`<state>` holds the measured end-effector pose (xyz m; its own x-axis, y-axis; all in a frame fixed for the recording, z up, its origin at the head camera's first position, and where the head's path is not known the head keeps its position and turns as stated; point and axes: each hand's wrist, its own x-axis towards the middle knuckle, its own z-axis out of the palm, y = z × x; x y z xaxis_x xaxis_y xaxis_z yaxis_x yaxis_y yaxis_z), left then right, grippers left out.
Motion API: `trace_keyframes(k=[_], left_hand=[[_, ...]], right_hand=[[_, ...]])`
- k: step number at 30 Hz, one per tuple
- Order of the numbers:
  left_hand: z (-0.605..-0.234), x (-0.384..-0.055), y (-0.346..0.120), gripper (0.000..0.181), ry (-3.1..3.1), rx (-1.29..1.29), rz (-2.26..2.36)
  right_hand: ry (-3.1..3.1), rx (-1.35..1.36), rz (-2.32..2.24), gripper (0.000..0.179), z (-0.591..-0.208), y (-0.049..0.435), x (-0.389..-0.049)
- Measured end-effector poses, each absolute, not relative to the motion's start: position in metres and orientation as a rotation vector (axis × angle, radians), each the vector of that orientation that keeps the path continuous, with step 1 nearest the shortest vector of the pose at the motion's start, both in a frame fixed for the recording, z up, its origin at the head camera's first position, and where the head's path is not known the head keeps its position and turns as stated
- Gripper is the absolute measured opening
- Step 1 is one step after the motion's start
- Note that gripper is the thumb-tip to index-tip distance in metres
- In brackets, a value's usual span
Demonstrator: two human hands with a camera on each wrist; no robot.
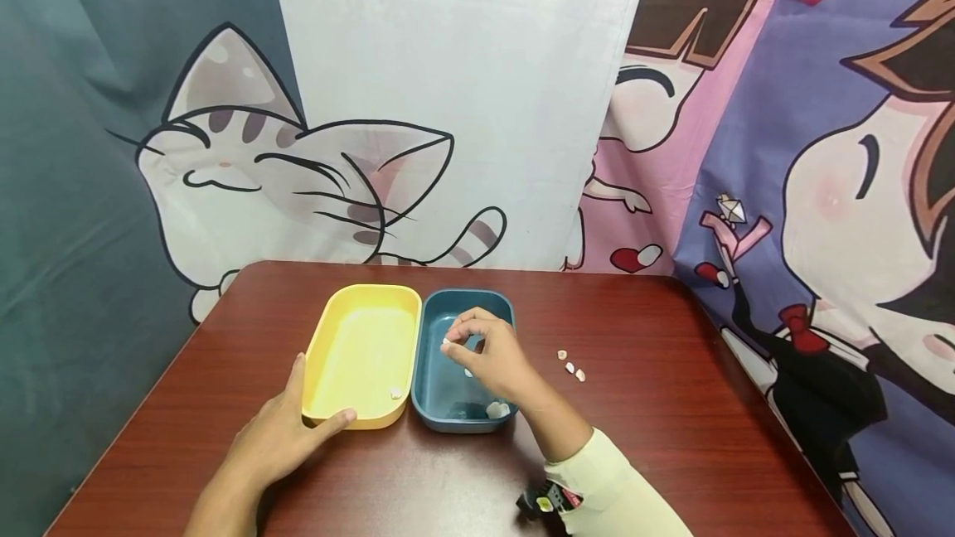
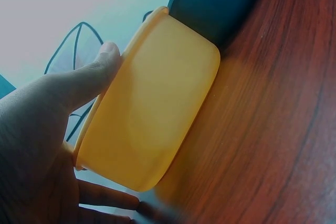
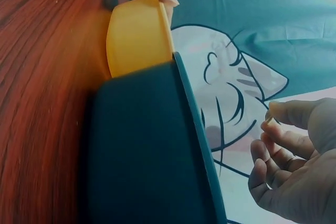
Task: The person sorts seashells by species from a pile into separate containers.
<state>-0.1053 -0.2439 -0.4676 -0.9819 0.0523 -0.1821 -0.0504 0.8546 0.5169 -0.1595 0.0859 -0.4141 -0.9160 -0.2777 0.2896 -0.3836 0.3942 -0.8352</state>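
1. Backdrop (image 1: pixel 462 48), one, printed with a cat and other cartoon figures; I am viewing it hanging behind everything else.
2. Table (image 1: pixel 642 454), one, reddish-brown grain; it is standing before the backdrop.
3. Yellow tray (image 1: pixel 360 346), one, rounded corners; it is resting on the table.
4. Blue tray (image 1: pixel 455 427), one, similar shape; it is standing right alongside the yellow tray.
5. Left hand (image 1: pixel 276 442), one; I am watching it bracing the yellow tray's near left corner, thumb and fingers lying fairly straight and spread along the outside.
6. Right hand (image 1: pixel 492 357), one, with pale sleeve (image 1: pixel 619 479); it is hovering above the blue tray, thumb and index fingertip pinching a whitish piece (image 1: pixel 446 343).
7. Dark device (image 1: pixel 548 501), one; it is sitting by the sleeve's cuff.
8. Loose pieces (image 1: pixel 570 367), small, pale; three are lying on the table beyond the blue tray, one is lying inside the yellow tray, and others are lying inside the blue tray.
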Motion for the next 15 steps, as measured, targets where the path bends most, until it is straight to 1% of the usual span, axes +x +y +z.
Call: trace_keyframes(k=[6, 15], left_hand=[[-0.468, -0.104, -0.244, 0.139, 2.847, 0.004, 0.800], [-0.468, -0.104, -0.243, 0.137, 2.860, 0.024, 0.799]], right_hand=[[-2.550, 0.619, 1.511, 0.013, -0.416, 0.069, -0.160], [-2.645, 0.659, 1.368, 0.014, -0.421, 0.042, -0.157]])
